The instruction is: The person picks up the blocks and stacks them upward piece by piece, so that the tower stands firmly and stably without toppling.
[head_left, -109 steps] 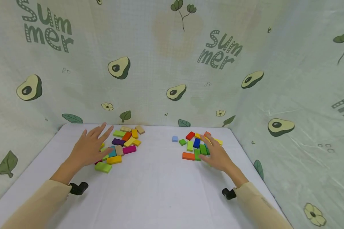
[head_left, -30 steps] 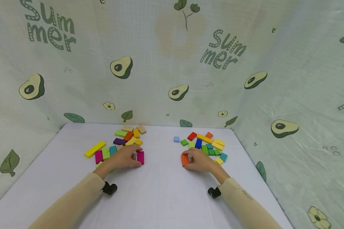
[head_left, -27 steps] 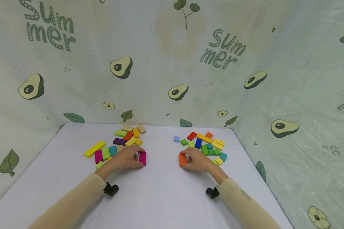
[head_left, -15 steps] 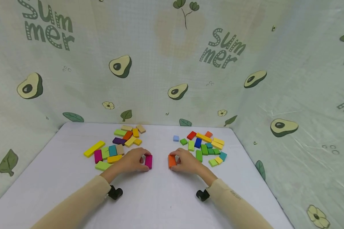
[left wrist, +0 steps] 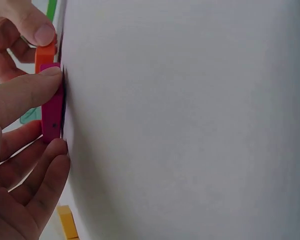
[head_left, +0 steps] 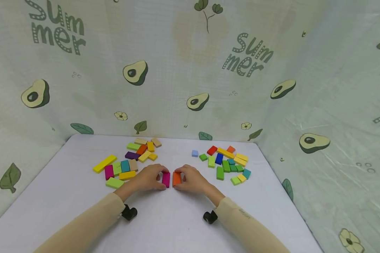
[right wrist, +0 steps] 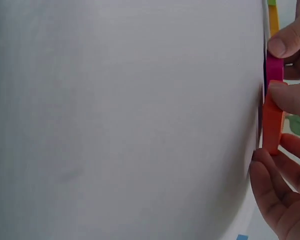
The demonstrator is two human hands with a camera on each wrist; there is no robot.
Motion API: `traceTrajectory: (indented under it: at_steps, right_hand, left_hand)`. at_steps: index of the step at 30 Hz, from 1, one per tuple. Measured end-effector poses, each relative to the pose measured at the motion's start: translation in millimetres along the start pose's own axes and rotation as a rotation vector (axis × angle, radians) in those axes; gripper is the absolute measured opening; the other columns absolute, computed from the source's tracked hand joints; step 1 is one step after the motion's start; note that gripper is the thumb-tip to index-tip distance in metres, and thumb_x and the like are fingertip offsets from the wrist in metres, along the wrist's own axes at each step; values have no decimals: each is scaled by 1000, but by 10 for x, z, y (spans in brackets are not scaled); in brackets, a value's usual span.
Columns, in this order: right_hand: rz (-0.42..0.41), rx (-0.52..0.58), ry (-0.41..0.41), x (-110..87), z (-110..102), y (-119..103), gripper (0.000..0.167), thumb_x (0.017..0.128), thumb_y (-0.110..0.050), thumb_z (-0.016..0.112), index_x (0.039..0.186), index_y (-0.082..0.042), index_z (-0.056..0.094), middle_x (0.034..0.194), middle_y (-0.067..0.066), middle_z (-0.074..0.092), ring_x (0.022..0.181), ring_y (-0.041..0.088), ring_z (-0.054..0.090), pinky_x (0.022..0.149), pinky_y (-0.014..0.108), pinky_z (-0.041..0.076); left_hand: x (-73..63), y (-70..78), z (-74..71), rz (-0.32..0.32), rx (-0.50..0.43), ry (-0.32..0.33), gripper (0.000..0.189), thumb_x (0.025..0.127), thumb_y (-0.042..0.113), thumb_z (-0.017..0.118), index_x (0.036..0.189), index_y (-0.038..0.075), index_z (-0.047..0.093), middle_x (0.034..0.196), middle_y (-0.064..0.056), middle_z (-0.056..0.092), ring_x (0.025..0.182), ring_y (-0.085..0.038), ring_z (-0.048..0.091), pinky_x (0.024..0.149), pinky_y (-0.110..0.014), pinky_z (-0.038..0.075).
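Thumb at the near end and fingertips at the far end, the person's left hand (head_left: 150,177) pinches a magenta block (head_left: 166,180), and the right hand (head_left: 191,179) grips an orange block (head_left: 176,179) the same way. Both grips are only as wide as a block is long. From where I stand, the two pieces sit side by side in front of the person, long sides facing, with a thin strip of white tabletop (head_left: 177,221) between them. I can't tell whether they rest fully on the surface. Holding them by the ends seems sensible to me: the facing sides are left free, with no fingers in the gap.

Beyond the left wrist, a lime block (head_left: 115,182) lies nearest in a loose cluster, with a long yellow bar (head_left: 104,163) at its outer side. On the other side, a green block (head_left: 220,173) lies near the front of the second cluster, and a light blue cube (head_left: 194,153) sits farther back. Behind everything hangs a cloth printed with avocados (head_left: 198,102).

Half a second ago the gap was clearly wider; the orange block has come across most of it, while the magenta one has barely shifted. Both clusters look unchanged.
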State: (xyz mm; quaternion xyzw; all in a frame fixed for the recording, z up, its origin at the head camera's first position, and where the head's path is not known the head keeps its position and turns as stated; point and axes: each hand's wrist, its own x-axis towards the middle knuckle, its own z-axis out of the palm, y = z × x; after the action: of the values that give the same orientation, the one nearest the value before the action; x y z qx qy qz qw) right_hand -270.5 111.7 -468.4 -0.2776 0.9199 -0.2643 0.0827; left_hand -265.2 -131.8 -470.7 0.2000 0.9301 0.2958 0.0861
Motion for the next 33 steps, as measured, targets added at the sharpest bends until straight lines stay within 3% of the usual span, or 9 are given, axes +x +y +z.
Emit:
traceTrajectory:
  at_steps: [12,21,33]
  right_hand:
    - [17,114,-46,-42,-52,34,63,91,-27,86,146,-8,61,126,5,64,100,18,60,85,27,55]
    - [-13,95,-56,2,-17,46,57,92,-28,86,141,-10,65,128,5,67,101,18,61,86,24,54]
    - [15,78,-41,33,-8,6,57,92,-31,86,141,-12,66,129,4,67,99,16,59,84,24,54]
  left_hand:
    - [30,-7,36,33,41,-5,59,84,33,92,135,15,68,114,3,67,93,-14,57,87,-33,56]
    - [14,43,48,41,76,8,59,85,38,91,135,15,69,120,-1,69,107,-19,62,101,-45,58]
    - [41,66,48,43,102,22,53,85,37,91,131,18,72,112,2,67,99,-15,60,95,-40,59]
